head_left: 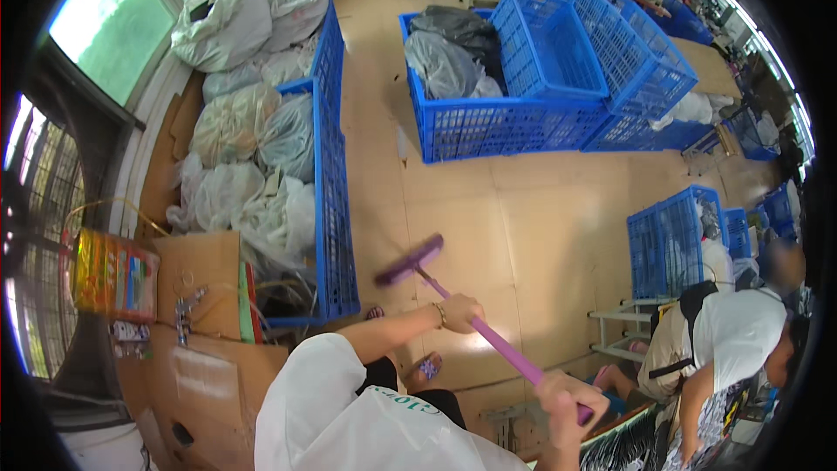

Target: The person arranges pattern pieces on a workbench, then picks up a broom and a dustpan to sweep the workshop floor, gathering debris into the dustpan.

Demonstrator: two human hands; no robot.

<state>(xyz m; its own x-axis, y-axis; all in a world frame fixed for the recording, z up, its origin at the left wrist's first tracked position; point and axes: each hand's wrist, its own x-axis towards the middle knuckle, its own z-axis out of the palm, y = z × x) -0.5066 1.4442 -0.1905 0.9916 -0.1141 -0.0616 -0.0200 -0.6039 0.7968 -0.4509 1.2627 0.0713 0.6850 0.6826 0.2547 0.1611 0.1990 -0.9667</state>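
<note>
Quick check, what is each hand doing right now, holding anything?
Left hand: closed around the purple broom handle, lower down toward the head.
Right hand: closed on the upper end of the same handle.

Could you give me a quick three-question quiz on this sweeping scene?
1. True or false: both hands, the left hand and the right hand, grip the long purple plastic broom.
2. The broom head rests on: A) the tan floor B) a table C) a crate.
3. What colour are the slatted plastic crates that hold the bulging plastic sacks?

Key: 1 true; 2 A; 3 blue.
</note>
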